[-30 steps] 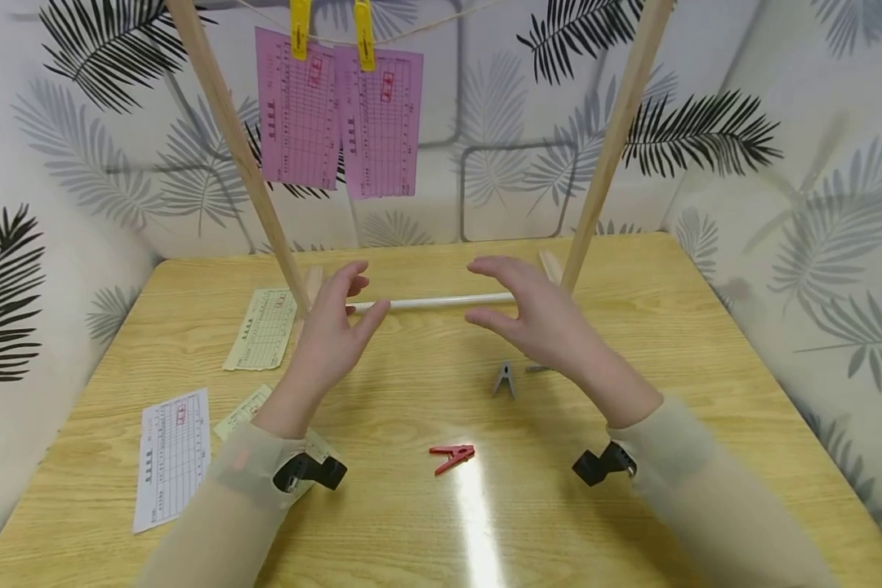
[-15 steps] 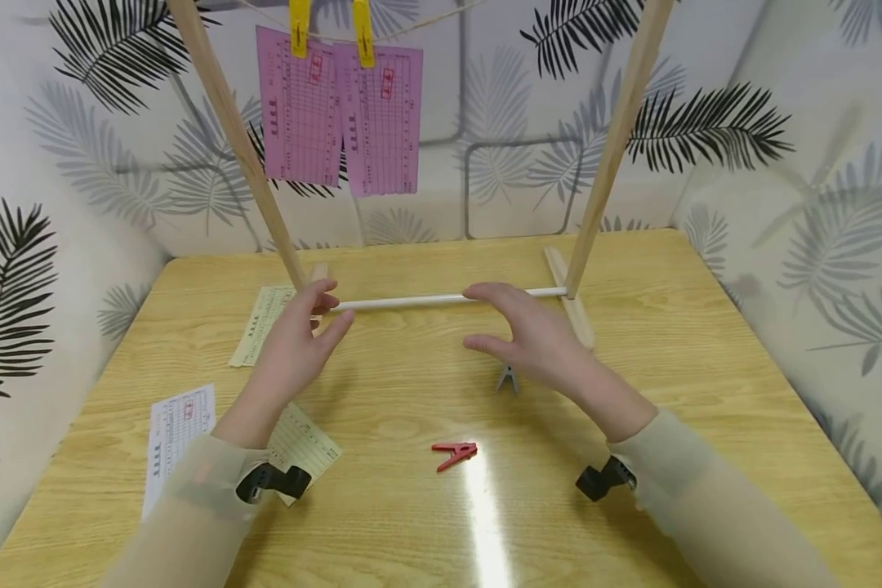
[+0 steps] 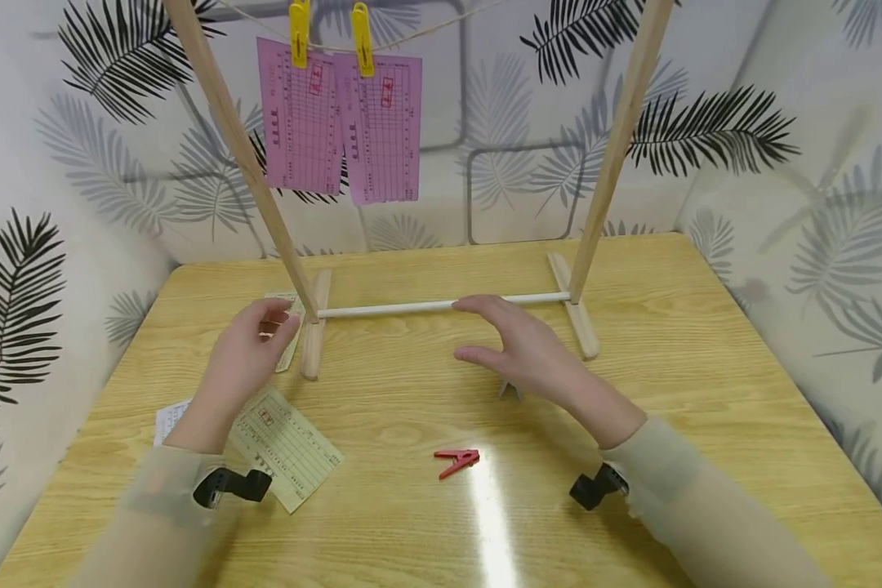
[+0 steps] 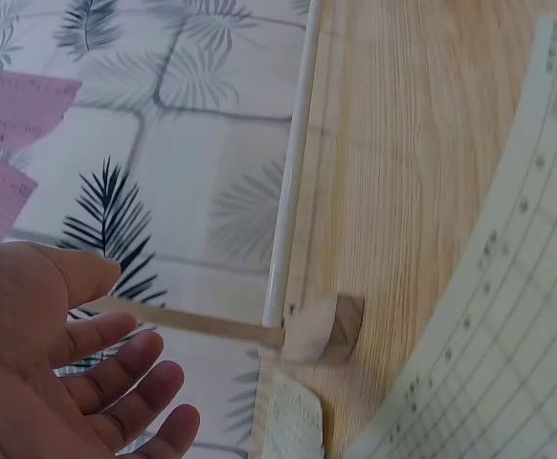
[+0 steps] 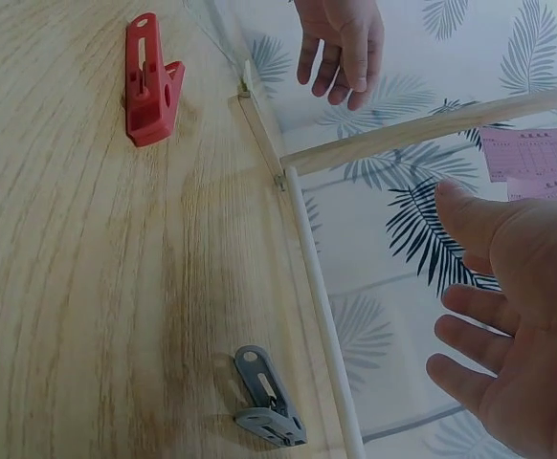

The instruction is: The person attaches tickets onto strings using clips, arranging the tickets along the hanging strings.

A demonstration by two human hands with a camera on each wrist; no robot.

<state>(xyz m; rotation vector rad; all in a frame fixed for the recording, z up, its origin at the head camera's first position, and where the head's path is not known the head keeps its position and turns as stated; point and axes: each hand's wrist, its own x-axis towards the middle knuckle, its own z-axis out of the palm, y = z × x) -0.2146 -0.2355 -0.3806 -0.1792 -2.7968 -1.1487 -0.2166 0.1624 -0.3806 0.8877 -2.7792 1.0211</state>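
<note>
My left hand [image 3: 246, 351] hovers empty above the left of the table, its fingers loosely bent. Under its forearm lies a pale yellow form sheet [image 3: 294, 449]. A second yellow sheet [image 3: 291, 355] is mostly hidden behind the hand, and a white form sheet [image 3: 169, 418] shows beside the forearm. My right hand [image 3: 522, 347] is held in the air with thumb and fingers apart, holding nothing. Just below it a grey clothespin [image 5: 267, 397] rests on the table. A red clothespin [image 3: 457, 461] lies nearer the front. Two pink form sheets [image 3: 301, 122] hang from yellow clothespins [image 3: 299, 34].
A wooden frame has a left post [image 3: 246, 163] and a right post [image 3: 621, 147], both on wooden feet. A white rod [image 3: 389, 309] joins them low down. Twine [image 3: 441, 26] stretches between them above. Leaf-patterned cloth [image 3: 522, 196] covers the walls behind the table [image 3: 412, 539].
My left hand has moved left and slightly down, off the rod's left end, uncovering more of the front yellow sheet. The right hand has dropped slightly and stays empty.
</note>
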